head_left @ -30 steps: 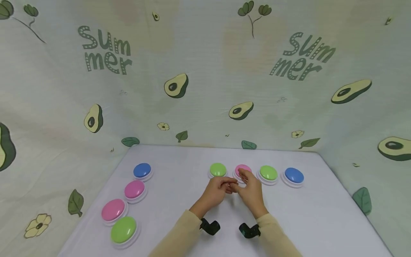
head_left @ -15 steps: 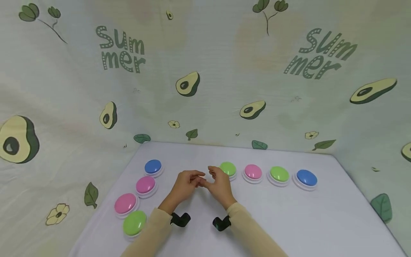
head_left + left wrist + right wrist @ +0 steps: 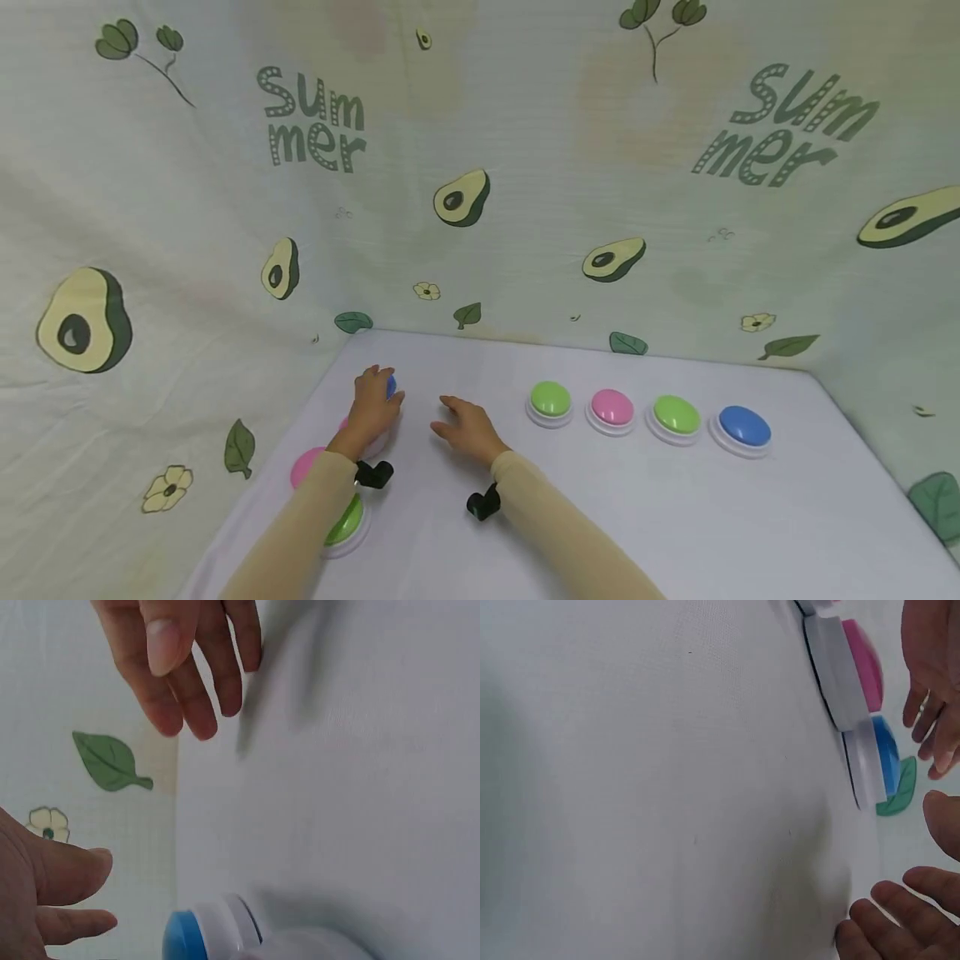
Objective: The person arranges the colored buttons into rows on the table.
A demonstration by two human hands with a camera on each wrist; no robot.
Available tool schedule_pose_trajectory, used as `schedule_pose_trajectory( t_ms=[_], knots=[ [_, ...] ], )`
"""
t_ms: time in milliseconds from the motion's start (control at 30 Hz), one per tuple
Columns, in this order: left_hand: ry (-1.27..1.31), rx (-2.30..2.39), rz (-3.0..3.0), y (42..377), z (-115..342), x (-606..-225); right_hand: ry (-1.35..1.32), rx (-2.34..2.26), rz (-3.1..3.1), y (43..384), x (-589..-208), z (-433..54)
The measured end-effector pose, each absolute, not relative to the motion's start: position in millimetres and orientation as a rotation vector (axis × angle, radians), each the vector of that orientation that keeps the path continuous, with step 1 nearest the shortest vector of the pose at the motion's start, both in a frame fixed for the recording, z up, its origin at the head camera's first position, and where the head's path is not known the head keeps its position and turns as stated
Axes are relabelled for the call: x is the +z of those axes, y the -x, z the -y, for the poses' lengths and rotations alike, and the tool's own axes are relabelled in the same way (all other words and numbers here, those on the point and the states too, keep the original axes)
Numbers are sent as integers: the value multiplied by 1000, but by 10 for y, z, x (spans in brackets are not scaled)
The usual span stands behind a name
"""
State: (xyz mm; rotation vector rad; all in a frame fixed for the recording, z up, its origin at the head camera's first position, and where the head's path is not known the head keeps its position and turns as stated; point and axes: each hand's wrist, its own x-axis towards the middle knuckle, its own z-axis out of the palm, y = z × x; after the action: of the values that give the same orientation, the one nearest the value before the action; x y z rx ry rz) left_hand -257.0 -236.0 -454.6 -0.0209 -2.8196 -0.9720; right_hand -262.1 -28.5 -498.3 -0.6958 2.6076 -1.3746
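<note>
My left hand (image 3: pixel 375 408) is above the far end of the left row of push buttons, its fingers parted. Behind those fingers, the blue button (image 3: pixel 392 386) is mostly hidden in the head view; the right wrist view shows a gap between its blue dome (image 3: pixel 887 755) and the hand. A pink button (image 3: pixel 864 666) stands beside it, largely covered by the hand and wrist in the head view. To the right, over the white table, my right hand (image 3: pixel 471 431) hovers with thumb and fingers apart, holding nothing.
Nearer on the left are another pink button (image 3: pixel 305 465) and a green button (image 3: pixel 347 523), partly behind the left sleeve. On the right stand a green button (image 3: pixel 551 399), a pink one (image 3: pixel 612 407), another green one (image 3: pixel 677 414) and a blue one (image 3: pixel 745 426). Printed cloth (image 3: pixel 525 208) hangs behind.
Both hands have moved left from the right row and drawn apart after being fingertip to fingertip. My left hand has reached the far left button. The head view has turned slightly left.
</note>
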Motion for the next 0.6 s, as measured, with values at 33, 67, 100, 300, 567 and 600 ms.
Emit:
schedule_pose_trajectory(
  t_ms=[33,67,100,300,567,600],
  knots=[
    [0,-948,2852,2605,2412,-4543,706,-1373,-2590,2628,-4983,314],
    [-18,-935,2882,2638,2459,-4542,715,-1368,-2578,2635,-4982,342],
    [-29,-920,2910,2667,2495,-4537,720,-1365,-2567,2640,-4981,369],
    [-91,-786,3059,2798,2592,-4549,709,-1350,-2533,2662,-4993,461],
    [-94,-741,3077,2841,2612,-4614,730,-1330,-2615,2691,-5036,525],
    [-83,-761,3081,2842,2603,-4623,727,-1334,-2626,2694,-5044,529]
  ],
)
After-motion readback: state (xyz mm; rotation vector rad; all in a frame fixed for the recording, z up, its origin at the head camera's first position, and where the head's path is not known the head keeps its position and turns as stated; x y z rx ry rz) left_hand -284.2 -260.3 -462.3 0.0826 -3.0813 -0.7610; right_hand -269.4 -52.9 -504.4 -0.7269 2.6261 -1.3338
